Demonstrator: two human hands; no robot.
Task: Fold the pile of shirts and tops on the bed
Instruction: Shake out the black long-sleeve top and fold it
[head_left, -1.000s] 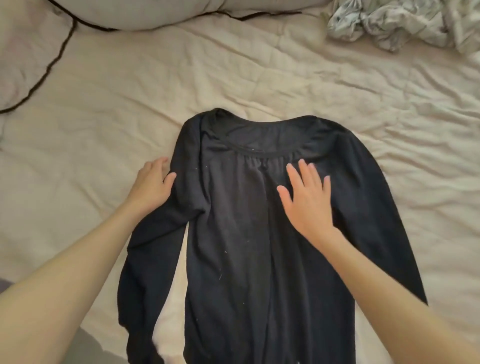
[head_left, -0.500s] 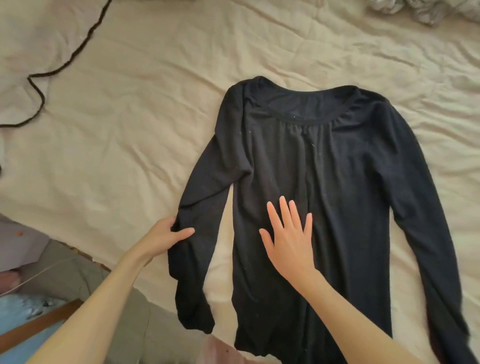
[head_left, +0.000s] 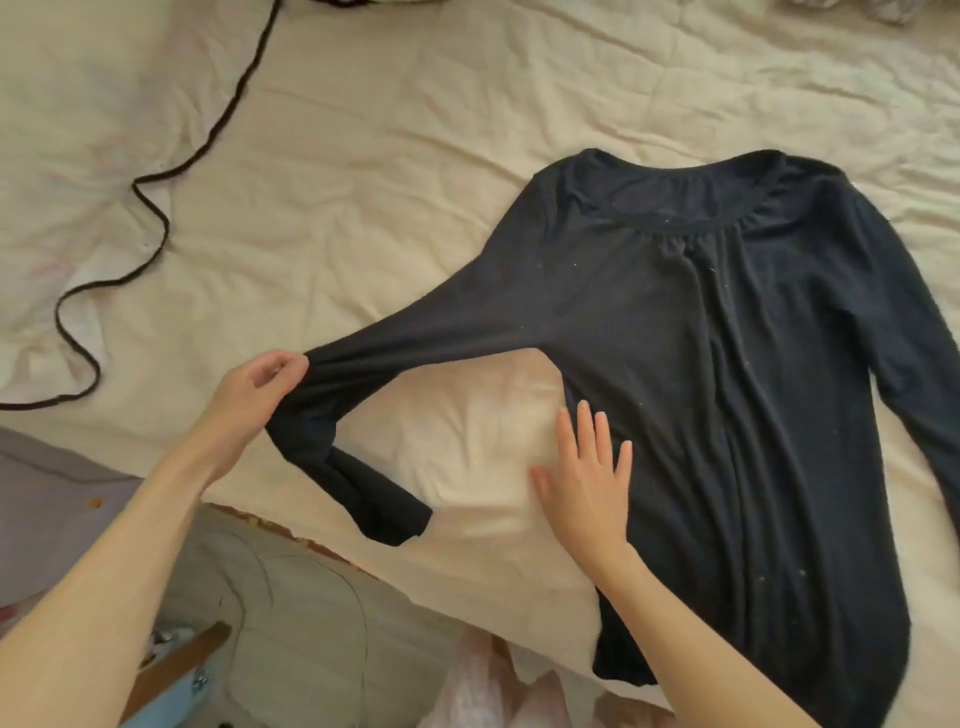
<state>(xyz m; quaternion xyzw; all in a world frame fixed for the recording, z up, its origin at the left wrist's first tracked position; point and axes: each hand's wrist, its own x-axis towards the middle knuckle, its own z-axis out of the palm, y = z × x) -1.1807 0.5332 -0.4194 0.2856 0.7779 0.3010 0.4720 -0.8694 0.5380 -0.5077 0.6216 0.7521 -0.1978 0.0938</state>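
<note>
- One dark navy long-sleeved knit top lies flat on the creased cream bedsheet, neckline far from me.
- My left hand pinches its sleeve, pulled taut; the sleeve's long axis runs rightward to the shoulder.
- My right hand, fingers straight, presses the body's near edge and is nearer the fold line.
- I judge the thin, limp fabric will drape.
</note>
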